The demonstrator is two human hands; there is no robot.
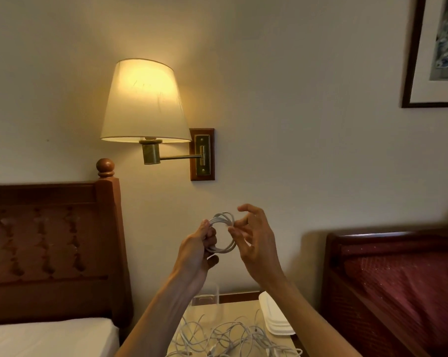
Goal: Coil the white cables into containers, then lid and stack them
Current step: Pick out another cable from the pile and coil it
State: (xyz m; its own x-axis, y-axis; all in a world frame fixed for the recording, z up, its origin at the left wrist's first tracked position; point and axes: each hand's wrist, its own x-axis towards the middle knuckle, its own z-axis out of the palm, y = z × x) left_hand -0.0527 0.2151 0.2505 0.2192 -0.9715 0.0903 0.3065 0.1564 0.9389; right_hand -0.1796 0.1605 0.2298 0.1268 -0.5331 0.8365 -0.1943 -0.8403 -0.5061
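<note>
Watching the feed, this looked like mid-coiling on one cable. The left hand (201, 243) was gripping the white coil (224, 231), held up in the air above the counter (239, 311), well clear of the loose cable tangle (233, 336) lying near. The right hand (253, 240) had loose, spread fingers just touching the coil's right side. The ring faced me, no real long axis. My guess for next: tuck the tail, then lower it into the clear container (207, 296) beside the white lids (275, 319).
</note>
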